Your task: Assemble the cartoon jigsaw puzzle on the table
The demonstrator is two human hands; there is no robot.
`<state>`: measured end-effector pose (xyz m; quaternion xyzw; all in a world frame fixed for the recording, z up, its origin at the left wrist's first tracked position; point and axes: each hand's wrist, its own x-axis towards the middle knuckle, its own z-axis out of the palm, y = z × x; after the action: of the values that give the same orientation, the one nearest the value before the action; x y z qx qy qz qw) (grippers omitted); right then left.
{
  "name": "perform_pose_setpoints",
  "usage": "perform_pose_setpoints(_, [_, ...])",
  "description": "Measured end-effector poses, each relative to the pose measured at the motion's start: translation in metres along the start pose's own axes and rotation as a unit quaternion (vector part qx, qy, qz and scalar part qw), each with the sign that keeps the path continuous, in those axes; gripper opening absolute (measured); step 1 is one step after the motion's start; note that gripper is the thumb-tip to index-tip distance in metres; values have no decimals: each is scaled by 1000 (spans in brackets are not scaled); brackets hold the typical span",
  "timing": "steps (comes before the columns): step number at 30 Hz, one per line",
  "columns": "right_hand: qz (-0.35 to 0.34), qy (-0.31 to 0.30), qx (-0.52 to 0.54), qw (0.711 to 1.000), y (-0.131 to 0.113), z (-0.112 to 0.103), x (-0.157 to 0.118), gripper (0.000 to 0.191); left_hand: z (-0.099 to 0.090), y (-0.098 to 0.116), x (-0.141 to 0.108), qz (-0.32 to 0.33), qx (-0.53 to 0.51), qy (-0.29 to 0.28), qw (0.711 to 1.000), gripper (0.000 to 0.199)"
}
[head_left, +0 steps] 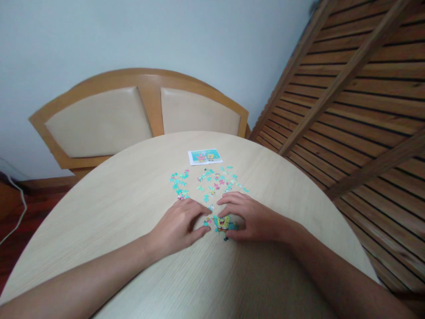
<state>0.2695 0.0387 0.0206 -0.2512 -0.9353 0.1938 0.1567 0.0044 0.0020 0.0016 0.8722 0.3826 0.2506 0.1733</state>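
A partly joined jigsaw section (pixel 223 222) with a yellow square cartoon figure lies on the table near its front. My right hand (pixel 249 217) curves around this section, thumb at its lower edge and fingers at its upper edge. Just left of it is a small cluster of jigsaw pieces (pixel 207 221) in pink and teal. My left hand (pixel 182 221) has its thumb and index finger on either side of that cluster, the thumb against its lower edge. One loose whitish piece (pixel 210 207) lies by the left index fingertip.
Loose teal and pink pieces lie beyond my hands in a left group (pixel 179 181) and a right group (pixel 217 179). Behind them rests a picture card (pixel 205 157). The round table (pixel 133 177) meets a padded chair (pixel 99 119); wooden slats (pixel 348 88) stand right.
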Motion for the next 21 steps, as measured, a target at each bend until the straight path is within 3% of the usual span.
perform_pose_setpoints(6, [-3, -2, 2, 1000, -1, 0, 0, 37, -1, -2, 0, 10, -15, -14, 1000, 20])
perform_pose_setpoints(13, [1, -5, -2, 1000, -1, -1, 0, 37, 1, -8, 0, 8, -19, 21, 1000, 21])
perform_pose_setpoints(18, [8, -10, -8, 1000, 0, -1, 0, 38, 1, -6, 2, 14, -30, 15, 999, 27])
perform_pose_setpoints(21, [6, -9, -2, 1000, 0, -1, -1, 37, 1, -3, 1, 3, -9, 42, 999, 20])
